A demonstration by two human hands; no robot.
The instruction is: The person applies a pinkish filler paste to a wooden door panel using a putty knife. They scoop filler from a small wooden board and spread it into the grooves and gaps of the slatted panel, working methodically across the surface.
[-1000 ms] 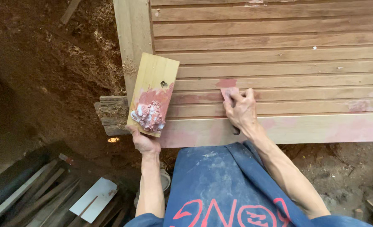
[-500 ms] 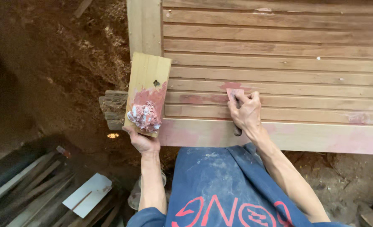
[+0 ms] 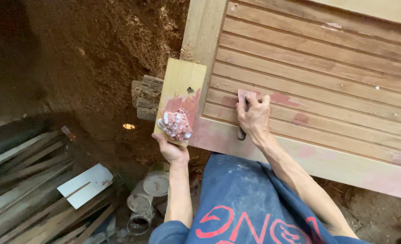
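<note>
Board: my left hand (image 3: pixel 172 151) grips the lower end of a pale wooden board (image 3: pixel 181 99), held upright and tilted slightly, beside the left edge of the slatted panel (image 3: pixel 327 86).
Putty: a lumpy pink-and-white putty heap (image 3: pixel 177 124) sits on the board's lower half, a pink smear above it.
Scraper: my right hand (image 3: pixel 253 119) presses a small putty-stained scraper (image 3: pixel 244 97) flat against the panel's lower slats, near its bottom left corner.
Panel: reddish wooden slats, pink patches along the lower ones.

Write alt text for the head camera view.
The right hand presses a putty knife against a slatted wooden panel smeared pink. The left hand holds a small board carrying a lump of pink filler.
</note>
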